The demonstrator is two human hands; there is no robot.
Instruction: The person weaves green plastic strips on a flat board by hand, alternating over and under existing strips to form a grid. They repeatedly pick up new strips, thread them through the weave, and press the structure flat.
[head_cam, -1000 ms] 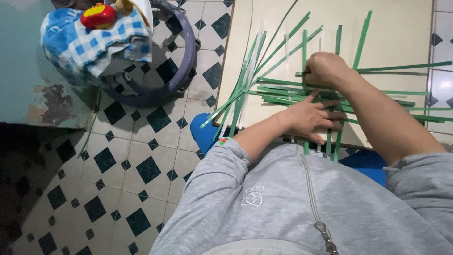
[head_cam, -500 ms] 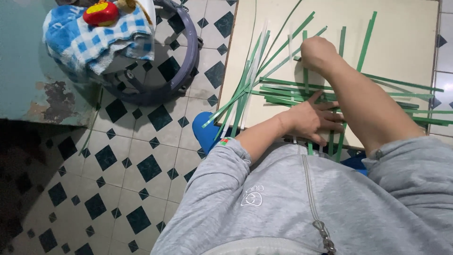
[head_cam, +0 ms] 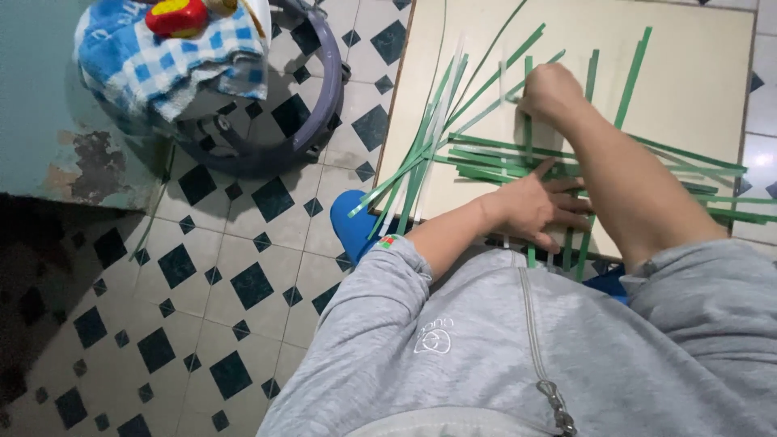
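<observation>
Several long green strips and a few white ones lie crossed on a cream board in front of me. My left hand lies flat with fingers spread, pressing the crossed strips near the board's front edge. My right hand is farther up the board, closed in a fist around an upright green strip. Its forearm crosses over the horizontal strips and hides part of them. A loose bundle of strips fans out over the board's left edge.
A purple round tub stands on the black-and-white tiled floor at upper left, with a blue checked cloth and a red and yellow toy on it. A blue stool shows under the board. A teal ledge is at far left.
My right hand has moved up the board, away from me, still closed on a strip. My left hand has stayed pressed on the crossed strips.
</observation>
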